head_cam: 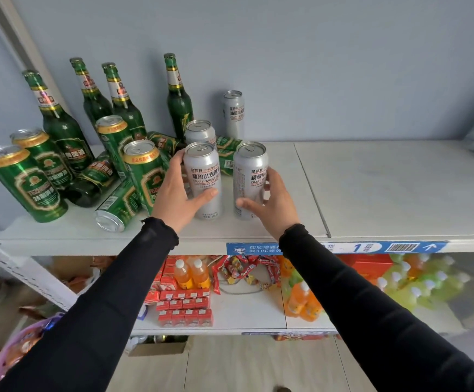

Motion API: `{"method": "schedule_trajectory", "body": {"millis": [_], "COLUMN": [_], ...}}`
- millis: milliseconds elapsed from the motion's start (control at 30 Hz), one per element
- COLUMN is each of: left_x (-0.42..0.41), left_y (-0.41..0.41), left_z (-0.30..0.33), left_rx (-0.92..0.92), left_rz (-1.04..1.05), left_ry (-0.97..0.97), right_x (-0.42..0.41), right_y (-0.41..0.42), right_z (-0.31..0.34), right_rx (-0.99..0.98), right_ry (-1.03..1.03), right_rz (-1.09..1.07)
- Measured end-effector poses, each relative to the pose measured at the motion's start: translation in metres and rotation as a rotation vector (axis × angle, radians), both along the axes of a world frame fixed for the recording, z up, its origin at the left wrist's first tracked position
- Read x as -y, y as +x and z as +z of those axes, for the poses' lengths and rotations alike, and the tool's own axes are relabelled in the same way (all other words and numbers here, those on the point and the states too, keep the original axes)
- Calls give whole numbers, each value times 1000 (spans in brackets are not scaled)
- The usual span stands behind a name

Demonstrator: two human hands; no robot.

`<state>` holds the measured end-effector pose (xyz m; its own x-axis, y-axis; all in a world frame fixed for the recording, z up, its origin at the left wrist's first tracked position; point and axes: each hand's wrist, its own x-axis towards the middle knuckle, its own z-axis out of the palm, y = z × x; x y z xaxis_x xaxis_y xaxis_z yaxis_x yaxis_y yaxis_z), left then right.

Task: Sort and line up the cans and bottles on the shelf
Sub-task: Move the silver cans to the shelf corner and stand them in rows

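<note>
The fingers point(201, 195) of the left hand point(177, 193) wrap around a silver wheat-beer can point(203, 176) just left of the frame's centre, thumb across its front and the rest curled behind, closed firmly on it. The fingers of the right hand point(272, 198) close the same way on a second silver can point(249, 179) just beside the first, thumb low on its front. Both cans stand upright near the front of the white shelf point(385, 188); whether their bases touch it or are lifted just clear cannot be told.

Behind them stands a third silver can point(200, 132), and a fourth point(233, 113) sits near the wall. Left of centre lies the unsorted clutter: upright green beer cans point(23, 182), a green can on its side point(115, 209) near the shelf edge, and green glass bottles point(57, 117), some standing at the back, one lying down.

The risk, as I judge it, lies on the left: that wrist passes close to the nearest upright green can point(144, 171), and a careless sweep could topple it, or roll the lying can off the front edge.
</note>
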<state>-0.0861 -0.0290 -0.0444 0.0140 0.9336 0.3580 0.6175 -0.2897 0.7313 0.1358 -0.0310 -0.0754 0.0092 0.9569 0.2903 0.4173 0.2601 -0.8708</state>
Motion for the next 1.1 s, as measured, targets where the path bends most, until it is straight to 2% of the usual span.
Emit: {"method": "schedule_trajectory", "body": {"millis": [167,300,467,700,1100], "left_x": [-2,-4,-10,-22,-6], "left_y": [3,11,60,204,530], "left_z": [0,-2,5,17,18], "left_rx": [68,101,150,133,138], "left_rz": [-48,-25,-112,-264,-498], "left_ry": [-50,-19,-14,-19,-69], "right_x": [1,3,13,37,96], "right_y": [5,10,57,194,507], "right_z": [-8,-9,-5,9,28], "right_rx": [-129,-173,-191,-136,-38], "right_ry": [-124,-91,-49,7,-15], "right_rz": [82,28,-77,-307,-608]}}
